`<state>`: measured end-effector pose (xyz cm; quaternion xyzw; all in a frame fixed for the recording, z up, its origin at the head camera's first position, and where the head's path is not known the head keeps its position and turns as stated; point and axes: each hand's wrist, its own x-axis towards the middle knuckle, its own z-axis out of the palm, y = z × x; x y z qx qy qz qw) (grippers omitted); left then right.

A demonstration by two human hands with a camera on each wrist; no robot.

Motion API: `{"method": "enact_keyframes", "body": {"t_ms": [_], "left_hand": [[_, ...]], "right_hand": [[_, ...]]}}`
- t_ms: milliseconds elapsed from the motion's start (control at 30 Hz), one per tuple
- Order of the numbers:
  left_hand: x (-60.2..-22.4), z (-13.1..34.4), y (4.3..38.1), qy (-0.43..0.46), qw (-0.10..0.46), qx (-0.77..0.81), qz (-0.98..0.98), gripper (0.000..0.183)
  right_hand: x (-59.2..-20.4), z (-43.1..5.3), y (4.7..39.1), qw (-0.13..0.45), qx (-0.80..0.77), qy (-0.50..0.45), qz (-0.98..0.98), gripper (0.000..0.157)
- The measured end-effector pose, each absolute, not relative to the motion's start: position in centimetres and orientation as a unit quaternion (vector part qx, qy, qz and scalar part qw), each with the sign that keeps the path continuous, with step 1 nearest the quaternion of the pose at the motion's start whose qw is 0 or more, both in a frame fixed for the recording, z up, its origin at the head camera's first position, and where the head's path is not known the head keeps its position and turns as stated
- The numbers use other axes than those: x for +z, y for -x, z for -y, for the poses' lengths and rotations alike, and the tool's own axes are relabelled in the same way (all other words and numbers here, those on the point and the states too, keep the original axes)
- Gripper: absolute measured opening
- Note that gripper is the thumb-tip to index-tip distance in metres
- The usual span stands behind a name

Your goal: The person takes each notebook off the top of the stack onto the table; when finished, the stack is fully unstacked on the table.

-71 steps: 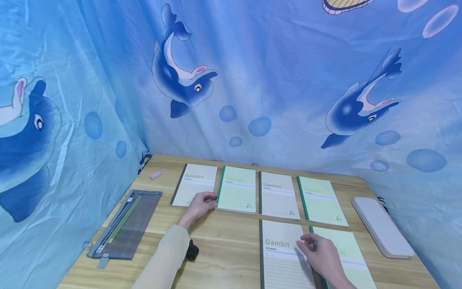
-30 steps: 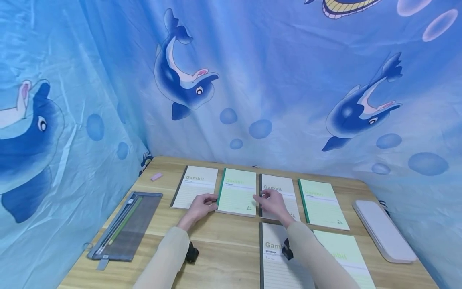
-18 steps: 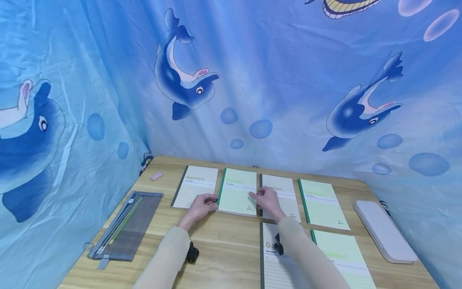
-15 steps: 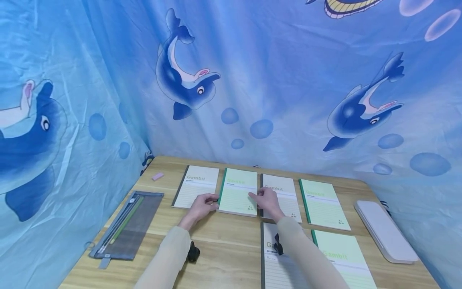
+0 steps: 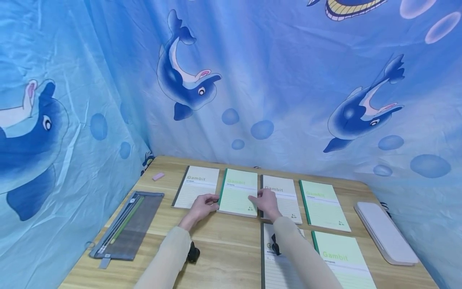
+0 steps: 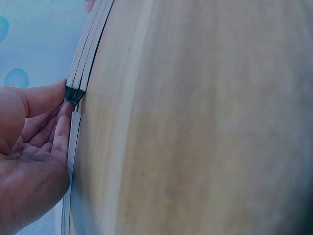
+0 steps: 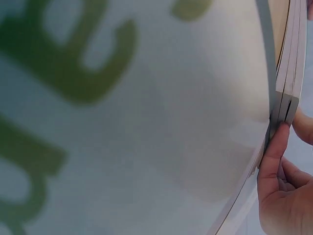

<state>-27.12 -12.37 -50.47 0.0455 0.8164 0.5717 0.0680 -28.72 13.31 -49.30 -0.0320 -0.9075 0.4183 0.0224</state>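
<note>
A stack of green-covered "Gambit" notebooks (image 5: 238, 192) lies second from the left in the back row. My left hand (image 5: 203, 205) holds its green spine near the front corner; in the left wrist view the thumb is at the top edge and the fingers are low beside the spine of the layered notebooks (image 6: 83, 63). My right hand (image 5: 268, 201) grips the opposite edge, thumb over the cover. In the right wrist view a fingertip touches the stack's corner (image 7: 286, 105). Partly under the right hand lies a white notebook (image 5: 286, 204).
Another white notebook (image 5: 198, 182) and green notebook (image 5: 325, 204) complete the back row. In front lie a white notebook (image 5: 276, 267), partly hidden by the right sleeve, and a green notebook (image 5: 346, 261). A mesh pencil pouch (image 5: 138, 228), pink eraser (image 5: 158, 176) and white case (image 5: 386, 233) lie around.
My right hand has moved from over the front notebooks, back and left, to the right edge of the green stack and taken hold there. The left hand has stayed at the spine.
</note>
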Motion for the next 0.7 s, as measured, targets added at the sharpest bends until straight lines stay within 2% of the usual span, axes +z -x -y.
{"method": "enact_keyframes", "body": {"t_ms": [233,700], "left_hand": [[-50.58,12.27,27.18,-0.057,0.067,0.582,-0.809,0.042],[-50.57,12.42,27.23,-0.063,0.065,0.570,-0.817,0.041]], "right_hand": [[-49.58,-13.27,28.75,0.027,0.410,0.037,0.911,0.030],[-49.53,-12.94,28.72,0.037,0.395,0.046,0.917,0.038]]}}
